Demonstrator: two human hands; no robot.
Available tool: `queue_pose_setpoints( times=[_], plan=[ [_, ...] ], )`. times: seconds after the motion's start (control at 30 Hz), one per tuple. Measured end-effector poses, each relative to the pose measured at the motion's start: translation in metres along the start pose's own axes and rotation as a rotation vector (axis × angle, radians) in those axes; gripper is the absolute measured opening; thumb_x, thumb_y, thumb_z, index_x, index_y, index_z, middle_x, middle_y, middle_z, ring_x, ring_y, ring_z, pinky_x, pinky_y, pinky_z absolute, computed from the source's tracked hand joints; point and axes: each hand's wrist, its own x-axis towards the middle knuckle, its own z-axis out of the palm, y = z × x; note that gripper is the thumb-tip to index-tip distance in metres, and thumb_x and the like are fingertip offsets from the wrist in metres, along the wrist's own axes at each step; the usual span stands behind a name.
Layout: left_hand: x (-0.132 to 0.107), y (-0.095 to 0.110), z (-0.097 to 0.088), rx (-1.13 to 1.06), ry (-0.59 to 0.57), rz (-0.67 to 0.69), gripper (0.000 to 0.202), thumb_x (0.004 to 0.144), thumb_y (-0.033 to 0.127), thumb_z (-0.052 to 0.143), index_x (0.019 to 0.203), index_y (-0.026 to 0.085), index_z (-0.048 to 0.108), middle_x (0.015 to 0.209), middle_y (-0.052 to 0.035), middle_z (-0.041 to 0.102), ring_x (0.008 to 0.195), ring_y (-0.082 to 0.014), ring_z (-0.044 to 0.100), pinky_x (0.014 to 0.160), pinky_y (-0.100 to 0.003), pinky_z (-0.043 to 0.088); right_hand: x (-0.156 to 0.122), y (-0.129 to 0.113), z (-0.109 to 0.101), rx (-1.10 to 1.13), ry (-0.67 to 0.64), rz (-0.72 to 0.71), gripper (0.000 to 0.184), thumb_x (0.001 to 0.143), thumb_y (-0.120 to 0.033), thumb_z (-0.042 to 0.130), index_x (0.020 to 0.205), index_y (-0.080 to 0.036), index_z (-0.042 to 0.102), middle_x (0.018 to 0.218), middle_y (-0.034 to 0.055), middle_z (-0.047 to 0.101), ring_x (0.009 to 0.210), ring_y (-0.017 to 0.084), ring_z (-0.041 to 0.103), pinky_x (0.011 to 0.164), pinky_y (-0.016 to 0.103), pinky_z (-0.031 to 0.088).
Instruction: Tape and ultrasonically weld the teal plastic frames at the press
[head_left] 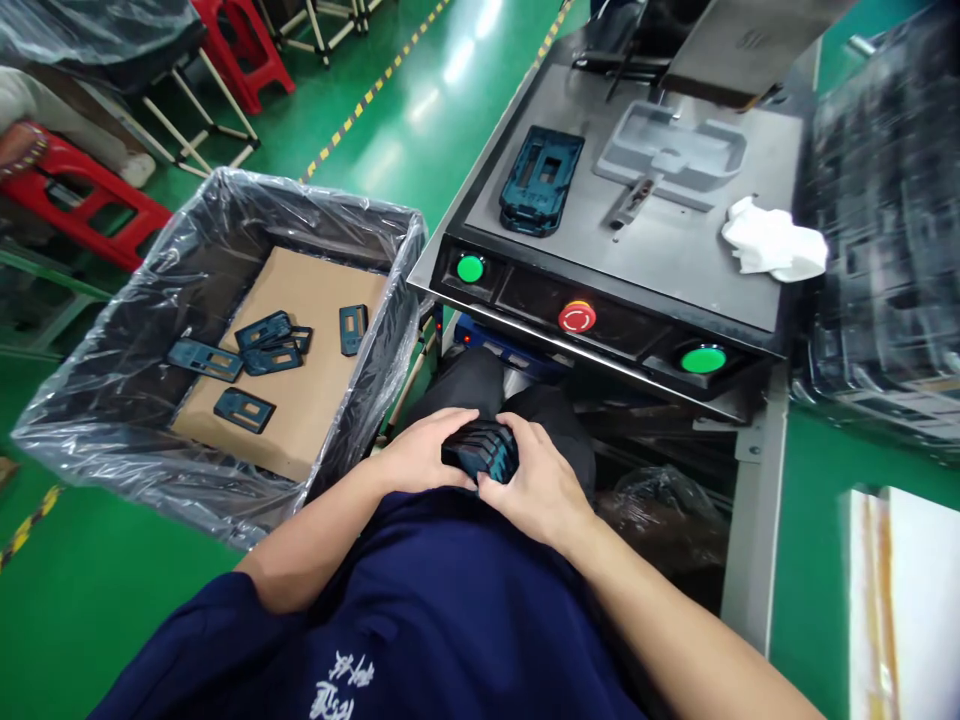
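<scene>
A stack of dark teal plastic plates (481, 449) lies in my lap, close against my shirt. My left hand (429, 448) grips the stack from its left side, thumb and fingers curled round the edge. From the right, my right hand (538, 482) is closed on the same stack, its thumb at the near edge. Parts of the plates are hidden behind my fingers. On the metal machine bed in front lies a similar, larger-looking dark teal plate (541, 180), beside a grey fixture (667, 150).
At left stands a plastic-lined bin (217, 185) with several loose plates on cardboard. The machine's front panel carries two green buttons (470, 268) and a red emergency stop (577, 317). A white cloth (774, 240) and wrapped stacked trays (889, 240) are at right. A person sits far left.
</scene>
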Motion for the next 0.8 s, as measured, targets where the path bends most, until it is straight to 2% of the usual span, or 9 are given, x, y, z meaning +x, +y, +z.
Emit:
queue_pose_setpoints(
  times=[0.07,0.13,0.23,0.3,0.37,0.43,0.53,0.63,0.8],
  plan=[
    [-0.001,-0.004,0.006,-0.002,0.128,-0.052,0.095,0.053,0.038,0.088,0.139,0.023,0.05,0.146,-0.0133,0.045,0.137,-0.0349,0.038,0.117,-0.048,0.024,0.003,0.009,-0.004,0.052,0.033,0.026,0.066,0.064,-0.033,0.071,0.126,-0.026,0.051,0.116,0.0085,0.058,0.102,0.028,0.061,0.088,0.045,0.051],
    [-0.001,-0.009,0.014,-0.043,0.339,-0.111,0.108,0.047,0.04,0.091,0.142,0.021,0.044,0.15,-0.0152,0.038,0.139,-0.0347,0.033,0.118,-0.047,0.021,0.006,0.013,-0.008,0.112,0.081,0.05,0.064,0.065,-0.034,0.069,0.125,-0.025,0.05,0.115,0.0079,0.059,0.103,0.028,0.06,0.092,0.046,0.05],
    [0.004,-0.013,0.026,-0.372,0.622,-0.196,0.113,0.049,0.047,0.09,0.144,0.021,0.036,0.153,-0.0155,0.032,0.141,-0.0328,0.031,0.116,-0.046,0.024,0.008,0.011,-0.01,0.166,0.226,0.002,0.064,0.067,-0.036,0.068,0.126,-0.022,0.047,0.118,0.01,0.058,0.107,0.029,0.058,0.096,0.048,0.049],
    [0.01,-0.011,0.031,-0.778,0.551,-0.25,0.095,0.06,0.061,0.08,0.138,0.02,0.042,0.145,-0.0151,0.044,0.136,-0.0318,0.039,0.111,-0.046,0.034,0.007,0.007,-0.004,0.161,0.359,-0.117,0.066,0.069,-0.036,0.068,0.128,-0.021,0.044,0.121,0.0121,0.055,0.111,0.03,0.056,0.098,0.049,0.048],
    [0.017,-0.008,0.032,-1.146,0.344,-0.279,0.083,0.066,0.073,0.067,0.125,0.017,0.054,0.132,-0.0149,0.057,0.129,-0.0328,0.048,0.106,-0.047,0.04,0.004,0.002,0.007,0.136,0.464,-0.252,0.071,0.071,-0.036,0.069,0.133,-0.021,0.039,0.125,0.0137,0.051,0.116,0.031,0.052,0.101,0.051,0.046],
    [0.022,-0.006,0.03,-1.355,0.209,-0.279,0.079,0.064,0.076,0.066,0.113,0.015,0.062,0.121,-0.0146,0.065,0.126,-0.0344,0.051,0.105,-0.049,0.04,-0.001,0.001,0.021,0.112,0.489,-0.353,0.08,0.072,-0.037,0.071,0.139,-0.022,0.03,0.131,0.0156,0.044,0.122,0.033,0.047,0.103,0.054,0.044],
    [0.026,-0.011,0.026,-1.444,0.196,-0.265,0.073,0.061,0.071,0.072,0.106,0.014,0.065,0.116,-0.014,0.068,0.127,-0.0349,0.05,0.107,-0.049,0.037,-0.009,0.006,0.039,0.105,0.406,-0.412,0.1,0.072,-0.042,0.075,0.149,-0.021,0.014,0.14,0.0192,0.034,0.131,0.037,0.039,0.107,0.059,0.04],
    [0.024,-0.025,0.024,-1.457,0.109,-0.29,0.078,0.064,0.071,0.068,0.113,0.011,0.064,0.121,-0.0168,0.066,0.13,-0.0354,0.048,0.108,-0.05,0.033,-0.014,0.016,0.044,0.126,0.295,-0.418,0.111,0.072,-0.046,0.076,0.152,-0.023,0.003,0.145,0.0201,0.031,0.134,0.04,0.036,0.109,0.06,0.038],
    [0.019,-0.051,0.025,-1.434,-0.002,-0.401,0.063,0.067,0.061,0.073,0.106,0.012,0.067,0.114,-0.0159,0.069,0.124,-0.0356,0.053,0.107,-0.051,0.033,-0.019,0.033,0.038,0.196,0.142,-0.406,0.103,0.076,-0.047,0.073,0.152,-0.024,0.007,0.147,0.0179,0.032,0.136,0.036,0.037,0.109,0.058,0.039]
  ],
)
